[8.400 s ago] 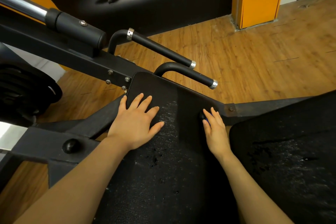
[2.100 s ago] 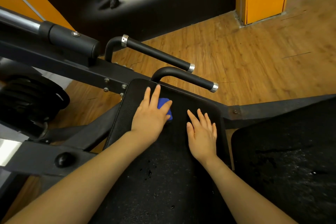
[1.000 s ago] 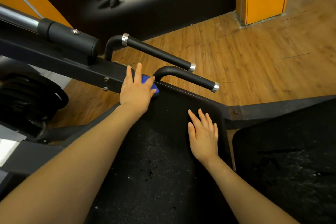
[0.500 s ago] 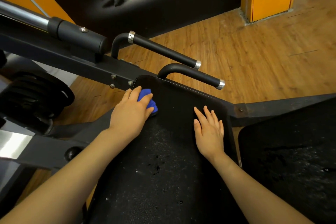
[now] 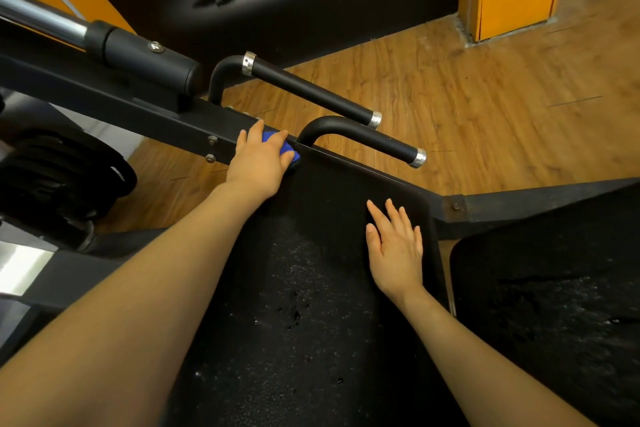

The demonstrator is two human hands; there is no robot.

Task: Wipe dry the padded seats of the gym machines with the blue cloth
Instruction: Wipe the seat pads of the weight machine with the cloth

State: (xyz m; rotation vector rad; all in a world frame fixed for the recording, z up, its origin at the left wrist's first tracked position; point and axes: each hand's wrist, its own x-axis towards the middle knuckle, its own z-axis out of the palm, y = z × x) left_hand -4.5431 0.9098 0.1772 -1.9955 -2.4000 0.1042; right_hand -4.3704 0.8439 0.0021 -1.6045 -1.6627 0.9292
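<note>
Left hand (image 5: pixel 258 163) presses the blue cloth (image 5: pixel 280 149) flat-fingered at the padded seat (image 5: pixel 332 288)'s far-left corner; right hand (image 5: pixel 396 250) rests open, empty, by its right edge, wet patch nearer between them.

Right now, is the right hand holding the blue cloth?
No. The right hand lies flat and empty on the padded seat; the blue cloth is under the left hand at the seat's far corner.
</note>
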